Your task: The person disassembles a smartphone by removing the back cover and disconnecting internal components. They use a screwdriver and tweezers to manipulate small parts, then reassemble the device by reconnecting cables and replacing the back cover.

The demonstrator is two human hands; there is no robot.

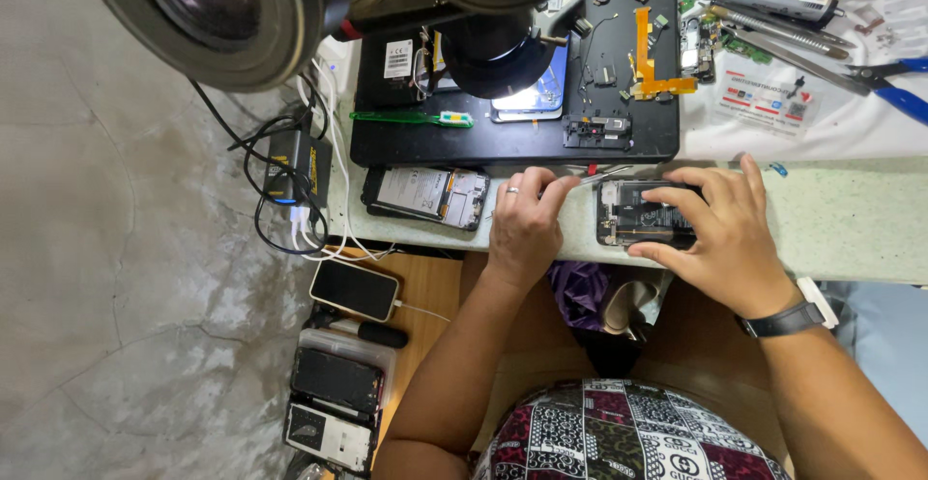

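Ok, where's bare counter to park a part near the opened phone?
Free: the pale counter strip right of the right hand, below the white sheet. Crowded: the black mat, and between the left hand and the other opened phone.

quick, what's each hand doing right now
Left hand: closed on thin metal tweezers, tip toward the opened phone.
Right hand: fingers curled over the opened phone, holding it on the counter.

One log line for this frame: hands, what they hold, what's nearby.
left hand: grips thin metal tweezers | right hand: steadies opened black phone | nearby: second opened phone, black work mat, green toothbrush
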